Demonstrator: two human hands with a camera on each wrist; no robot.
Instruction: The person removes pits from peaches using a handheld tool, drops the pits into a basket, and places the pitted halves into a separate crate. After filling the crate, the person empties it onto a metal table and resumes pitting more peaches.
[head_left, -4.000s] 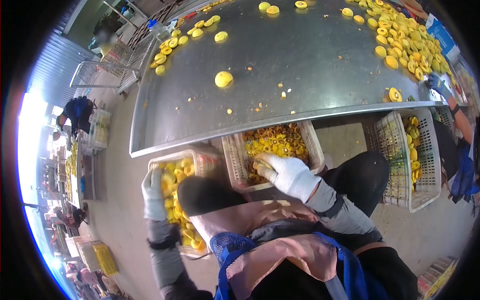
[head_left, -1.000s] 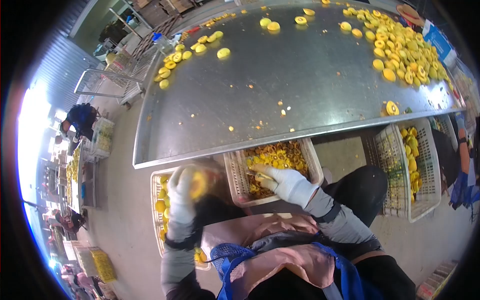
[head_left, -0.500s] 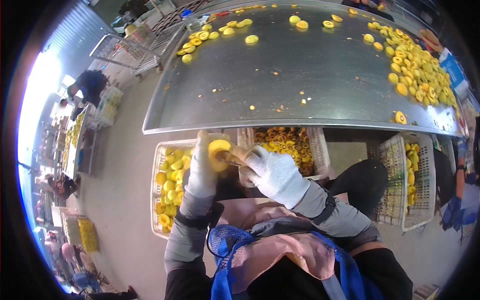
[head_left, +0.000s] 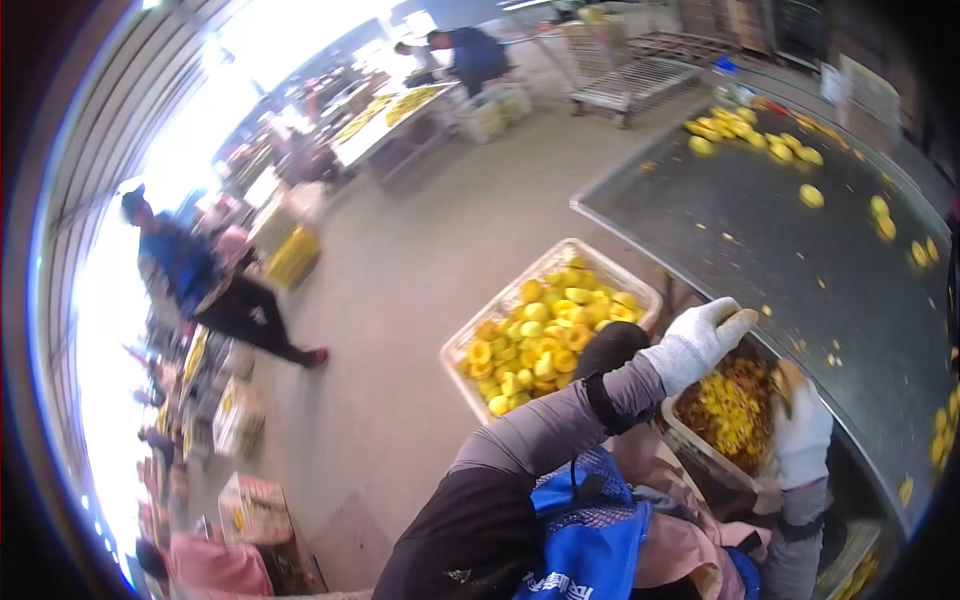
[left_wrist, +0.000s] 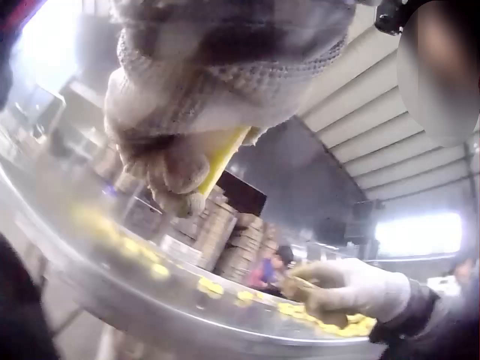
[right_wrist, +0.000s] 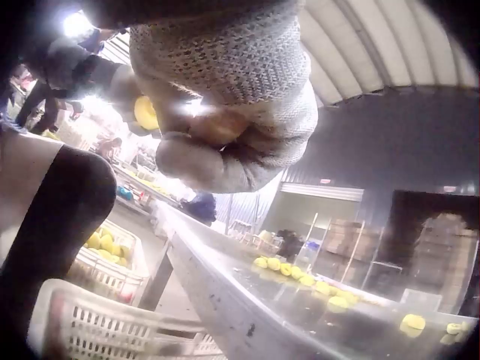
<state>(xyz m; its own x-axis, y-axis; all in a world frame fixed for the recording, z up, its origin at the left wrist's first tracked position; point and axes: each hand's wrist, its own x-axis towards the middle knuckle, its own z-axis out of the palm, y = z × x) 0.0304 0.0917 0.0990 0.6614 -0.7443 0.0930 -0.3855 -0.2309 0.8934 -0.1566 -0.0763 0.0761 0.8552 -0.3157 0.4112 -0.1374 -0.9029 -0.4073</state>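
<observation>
The gloved left hand (head_left: pixel 705 338) grasps a piece of yellow fruit (left_wrist: pixel 225 159) near the edge of the metal table (head_left: pixel 675 195); the gloved right hand (head_left: pixel 803 435) clasps a thin object (left_wrist: pixel 304 283), too blurred to name, over one side of the scrap crate (head_left: pixel 702 450). Farther out, a fruit crate (head_left: pixel 508 297) holds yellow halves, and more fruit (head_left: pixel 740 127) lies on the table.

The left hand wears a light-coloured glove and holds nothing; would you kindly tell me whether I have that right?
Not quite: the left hand does wear a light-coloured glove, but it holds a piece of yellow fruit, as the left wrist view shows.
</observation>
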